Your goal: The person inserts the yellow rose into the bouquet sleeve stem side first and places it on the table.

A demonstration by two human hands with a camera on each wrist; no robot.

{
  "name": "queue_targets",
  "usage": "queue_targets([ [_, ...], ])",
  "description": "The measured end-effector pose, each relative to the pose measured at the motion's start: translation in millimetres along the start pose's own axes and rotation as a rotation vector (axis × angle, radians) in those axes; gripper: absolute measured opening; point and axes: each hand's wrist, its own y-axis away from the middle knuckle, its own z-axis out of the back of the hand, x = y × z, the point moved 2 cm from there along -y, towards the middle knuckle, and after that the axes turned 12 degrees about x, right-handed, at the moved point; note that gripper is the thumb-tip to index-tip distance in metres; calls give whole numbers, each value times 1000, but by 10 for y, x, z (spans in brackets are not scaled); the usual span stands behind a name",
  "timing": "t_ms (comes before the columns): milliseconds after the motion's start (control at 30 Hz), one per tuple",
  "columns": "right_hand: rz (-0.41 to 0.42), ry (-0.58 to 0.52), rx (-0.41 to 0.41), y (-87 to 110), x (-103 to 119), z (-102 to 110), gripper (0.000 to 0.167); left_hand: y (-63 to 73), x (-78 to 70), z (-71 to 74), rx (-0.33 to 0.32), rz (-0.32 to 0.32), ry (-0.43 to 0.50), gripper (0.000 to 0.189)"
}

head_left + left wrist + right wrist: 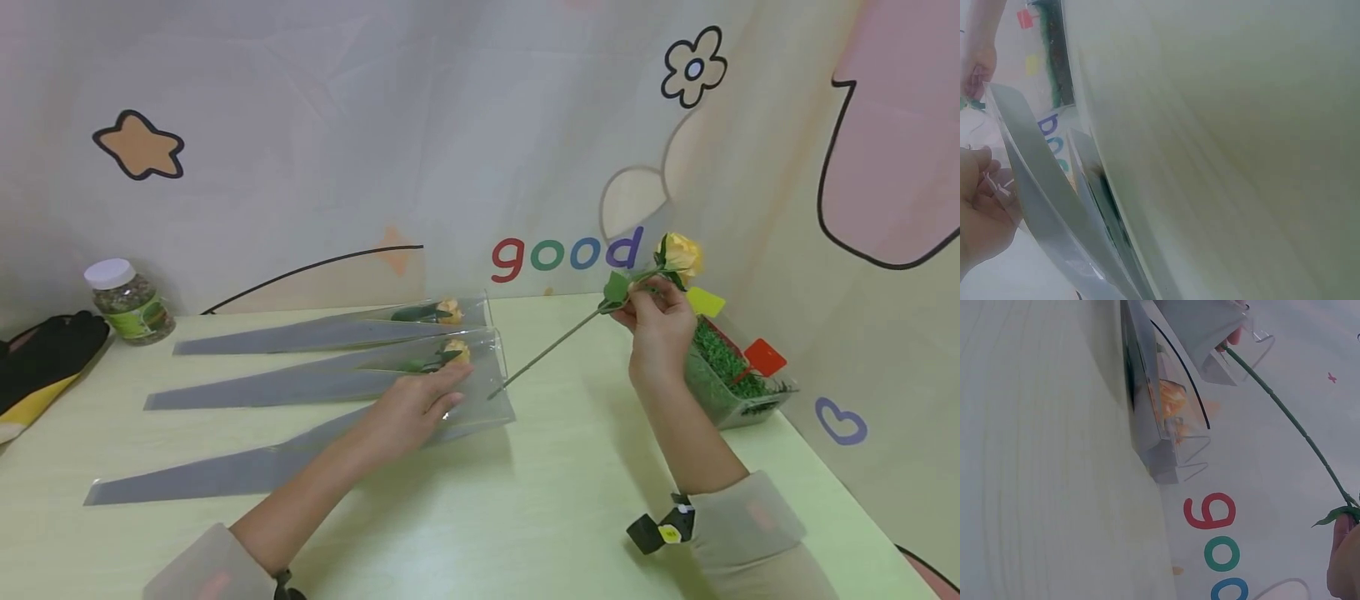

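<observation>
My right hand [660, 321] pinches a yellow artificial rose [681, 257] by its stem just under the bloom. The thin stem [1297, 428] slants down to the left, its lower end at the wide mouth of the front flower sleeve [180, 479]. That sleeve has a grey back and a clear front. My left hand [408, 412] holds it near the mouth; in the left wrist view curled fingers [1004, 209] grip the clear film. Behind lie a middle sleeve [247, 392] and a far sleeve [277, 337], each with a yellow rose inside.
At the right edge of the table [570, 500] stands a clear box [738, 412] with green filling and red and yellow tags. A lidded jar [129, 302] is at the back left, beside a black and yellow cloth item [56, 367]. A printed curtain [337, 150] hangs behind.
</observation>
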Motion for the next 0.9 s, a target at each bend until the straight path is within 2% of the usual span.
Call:
queue_targets([
  [233,-30,47,11,58,-63,-70,13,-13,-17,22,-7,-2,9,44],
  [567,-40,102,67,115,-135,-138,11,2,-33,42,-16,-4,-5,44],
  [900,-71,117,91,171,-181,-190,11,-11,-34,54,-20,5,11,43],
])
